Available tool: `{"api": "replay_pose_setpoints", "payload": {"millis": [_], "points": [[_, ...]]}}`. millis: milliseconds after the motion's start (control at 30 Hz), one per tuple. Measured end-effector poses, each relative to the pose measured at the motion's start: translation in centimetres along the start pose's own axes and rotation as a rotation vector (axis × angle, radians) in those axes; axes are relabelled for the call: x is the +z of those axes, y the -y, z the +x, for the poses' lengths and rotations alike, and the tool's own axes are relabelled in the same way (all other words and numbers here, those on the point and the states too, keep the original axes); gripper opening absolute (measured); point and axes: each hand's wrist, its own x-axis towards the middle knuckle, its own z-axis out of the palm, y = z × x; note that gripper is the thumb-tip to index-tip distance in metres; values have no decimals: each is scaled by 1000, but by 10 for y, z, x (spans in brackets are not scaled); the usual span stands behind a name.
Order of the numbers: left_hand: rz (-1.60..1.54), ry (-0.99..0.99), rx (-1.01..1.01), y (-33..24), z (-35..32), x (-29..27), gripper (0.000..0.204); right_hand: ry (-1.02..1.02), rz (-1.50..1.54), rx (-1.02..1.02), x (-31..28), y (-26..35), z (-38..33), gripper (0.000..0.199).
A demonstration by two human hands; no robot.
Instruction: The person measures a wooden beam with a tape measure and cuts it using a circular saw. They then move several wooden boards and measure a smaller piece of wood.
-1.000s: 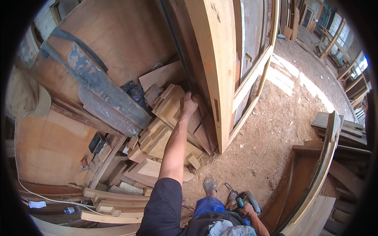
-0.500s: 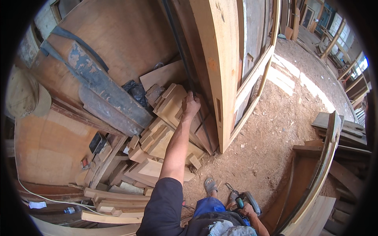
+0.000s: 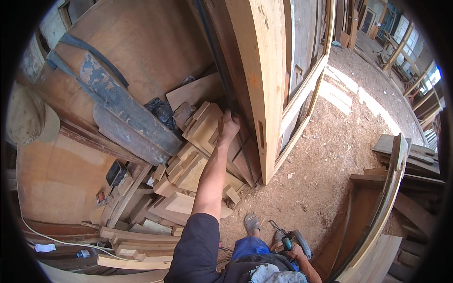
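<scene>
My left hand (image 3: 229,127) is stretched forward, its fingers closed round a long, thin dark bar (image 3: 215,52). This bar leans among upright boards, beside a thick pale timber door frame (image 3: 250,75) with a mortise slot near its lower end. Below the hand lies a stack of short cut wood blocks (image 3: 200,129). Down by my right leg, my right hand (image 3: 297,253) grips a power tool (image 3: 287,243) with a green handle. A grey rounded body or guard shows beside it; the exact kind of tool is hard to make out.
Sawdust and chips cover the floor (image 3: 311,174). On the left stand big plywood sheets (image 3: 141,42), a peeling blue-grey board (image 3: 122,108) and a hanging cap (image 3: 28,115). Curved timber strips (image 3: 141,247) lie lower left. A curved wooden frame (image 3: 389,198) stands on the right.
The view has shifted very slightly. Both hands keep their places and their holds.
</scene>
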Motion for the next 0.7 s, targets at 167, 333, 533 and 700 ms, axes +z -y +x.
{"api": "replay_pose_setpoints", "payload": {"millis": [167,333,533,700], "points": [[-48,-70,49,-2,-4,0,27,18,15,17,-1,-2,5,42],[29,-166,109,-14,6,-6,27,32,33,7,1,-5,8,40],[-11,-114,92,-20,10,-10,30,41,51,6,10,-16,18,45],[95,-46,5,-9,11,-8,34,58,36,4,10,-15,19,47]]}}
